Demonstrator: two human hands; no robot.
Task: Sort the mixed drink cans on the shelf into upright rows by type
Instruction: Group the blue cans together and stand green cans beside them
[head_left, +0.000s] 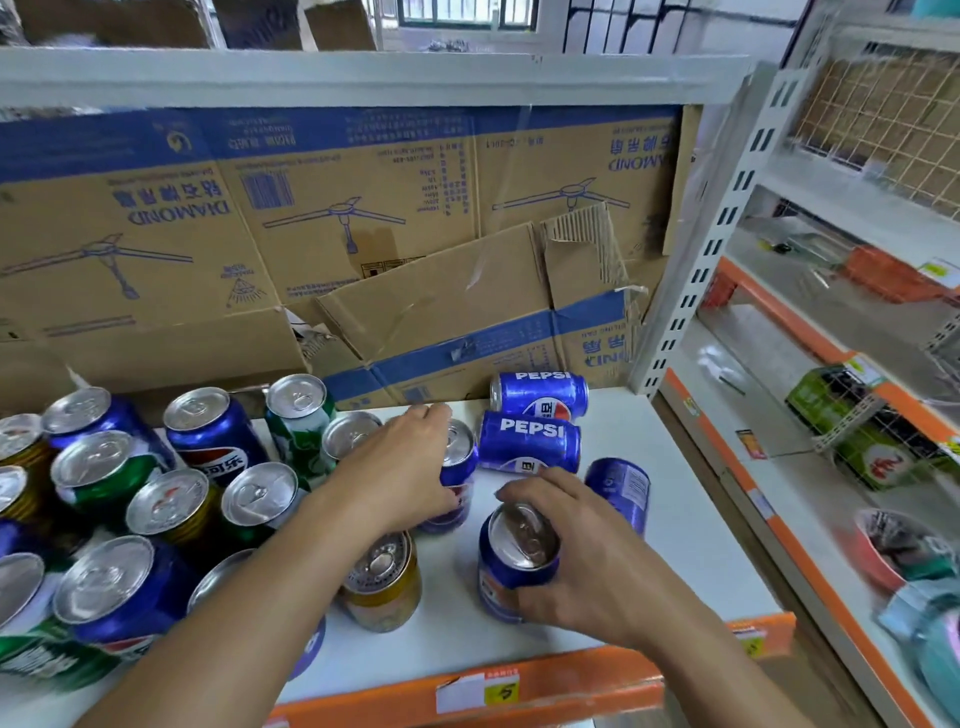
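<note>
Drink cans crowd a white shelf (691, 561). My left hand (400, 467) grips an upright blue Pepsi can (460, 467) in the middle. Near the front, my right hand (576, 561) curls round another upright blue Pepsi can (511, 566). Two blue Pepsi cans lie on their sides at the back, one (540, 395) behind the other (530, 441). A third blue can (621, 488) sits tilted to the right of my right hand. An upright yellow can (382, 582) stands below my left wrist. Mixed blue, green and yellow cans (171, 499) stand upright on the left.
A cardboard sheet (322, 244) lines the shelf's back. The orange shelf edge (519, 686) carries price tags. A white slotted upright (691, 291) bounds the right side. Beyond it, another shelf unit holds green packs (857, 426) and a pink bowl (893, 551).
</note>
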